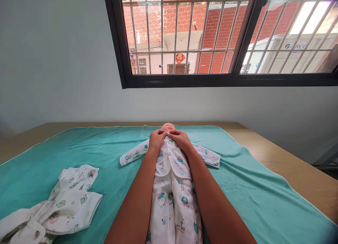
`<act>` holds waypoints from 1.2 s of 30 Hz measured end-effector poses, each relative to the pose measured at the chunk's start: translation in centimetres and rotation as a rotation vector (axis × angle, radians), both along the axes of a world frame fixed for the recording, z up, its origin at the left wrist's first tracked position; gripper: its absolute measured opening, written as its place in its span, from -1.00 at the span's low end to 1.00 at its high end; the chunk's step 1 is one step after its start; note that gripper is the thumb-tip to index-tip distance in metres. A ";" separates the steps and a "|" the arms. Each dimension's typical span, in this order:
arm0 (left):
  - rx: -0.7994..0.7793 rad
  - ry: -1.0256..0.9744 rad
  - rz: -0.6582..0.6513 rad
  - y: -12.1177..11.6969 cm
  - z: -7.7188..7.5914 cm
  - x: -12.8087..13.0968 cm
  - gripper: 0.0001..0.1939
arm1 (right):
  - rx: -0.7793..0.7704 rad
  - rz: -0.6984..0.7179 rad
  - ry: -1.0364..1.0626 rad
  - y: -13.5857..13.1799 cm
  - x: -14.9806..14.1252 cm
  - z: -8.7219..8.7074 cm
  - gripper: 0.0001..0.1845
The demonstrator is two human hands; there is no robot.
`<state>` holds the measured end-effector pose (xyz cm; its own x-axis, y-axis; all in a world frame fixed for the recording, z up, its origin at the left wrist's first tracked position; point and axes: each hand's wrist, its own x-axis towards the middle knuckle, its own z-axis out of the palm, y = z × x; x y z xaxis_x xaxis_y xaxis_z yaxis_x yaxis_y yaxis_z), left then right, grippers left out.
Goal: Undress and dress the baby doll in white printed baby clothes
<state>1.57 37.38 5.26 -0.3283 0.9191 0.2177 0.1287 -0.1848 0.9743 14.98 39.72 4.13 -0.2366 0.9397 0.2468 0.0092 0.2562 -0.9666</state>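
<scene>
A baby doll [168, 127] lies on its back on a teal towel [105, 148], dressed in a white printed romper [173, 187] with its sleeves spread to both sides. My left hand [156, 140] and my right hand [180, 139] meet at the romper's collar just under the doll's chin. Both hands are closed in a pinch on the collar edges, around the top button. My forearms run along either side of the doll's body.
A second white printed garment [63, 201] lies crumpled on the towel at the near left. The towel covers a wooden table [285, 163] standing against a pale wall. A barred window [211, 36] is above, with brick buildings outside.
</scene>
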 end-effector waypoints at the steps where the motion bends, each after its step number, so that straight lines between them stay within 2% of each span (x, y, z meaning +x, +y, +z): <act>1: 0.002 0.009 0.000 0.0 0.0 0.0 -0.89 | -0.009 0.013 0.020 0.0 0.1 -0.1 -0.60; 9: -0.015 0.076 0.002 0.2 -0.3 0.0 -0.92 | -0.058 0.031 0.055 0.0 0.4 -0.1 -0.64; 15: -0.011 0.051 -0.019 0.3 -0.3 -0.1 -0.92 | -0.055 -0.044 0.005 0.5 -0.1 -0.1 -0.69; 20: 0.005 0.028 0.000 0.7 -0.5 -0.2 -0.93 | 0.010 -0.110 -0.092 0.3 -0.4 0.3 -0.68; 25: 0.027 0.023 0.007 0.7 -0.5 0.0 -0.90 | 0.152 -0.168 -0.242 -0.1 -0.6 0.9 -0.78; 30: 0.027 0.052 0.032 0.3 -0.2 0.3 -0.85 | 0.294 -0.198 -0.366 0.3 -1.0 0.8 -0.85; 36: 0.033 0.009 0.052 0.6 -0.5 0.1 -0.83 | 0.250 -0.166 -0.333 0.3 -1.2 0.7 -0.80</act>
